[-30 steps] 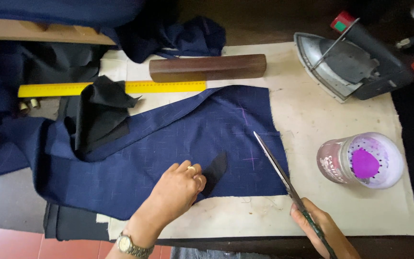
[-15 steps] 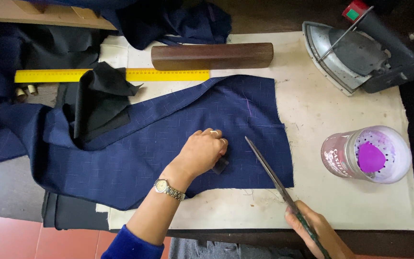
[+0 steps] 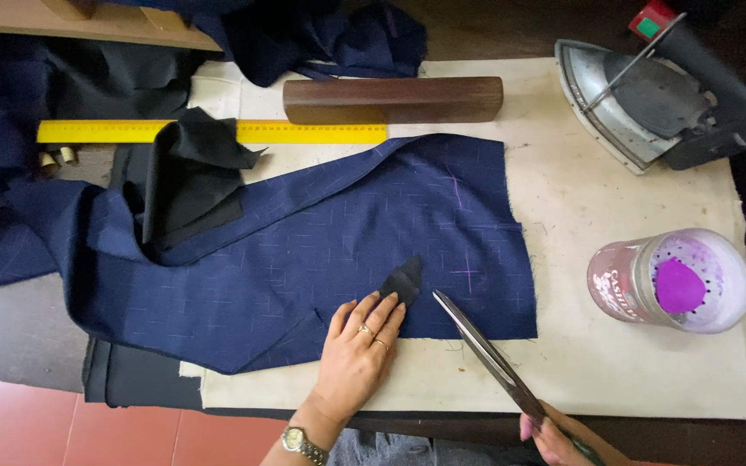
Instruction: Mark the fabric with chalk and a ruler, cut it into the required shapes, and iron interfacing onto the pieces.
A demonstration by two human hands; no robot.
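Observation:
Navy blue cloth (image 3: 304, 250) with pale chalk marks lies spread over the padded table (image 3: 615, 362). My left hand (image 3: 357, 345) rests flat on its near edge, fingertips pinning a small black scrap (image 3: 401, 280) to the cloth. A wristwatch (image 3: 301, 443) is on that wrist. My right hand (image 3: 559, 440), at the bottom edge, grips long scissors (image 3: 485, 355). Their blades are together and point up-left, with the tip just right of the scrap at the cloth's lower edge.
A yellow ruler (image 3: 304, 132) and a dark wooden block (image 3: 393, 100) lie at the back. An iron (image 3: 649, 99) rests on its side at the top right. A clear jar (image 3: 671, 280) with a purple piece inside lies at the right. Black fabric (image 3: 185, 177) is heaped at the left.
My left hand slid back toward me along the cloth, baring the black scrap under its fingertips. The scissors stayed at about the same angle on the right.

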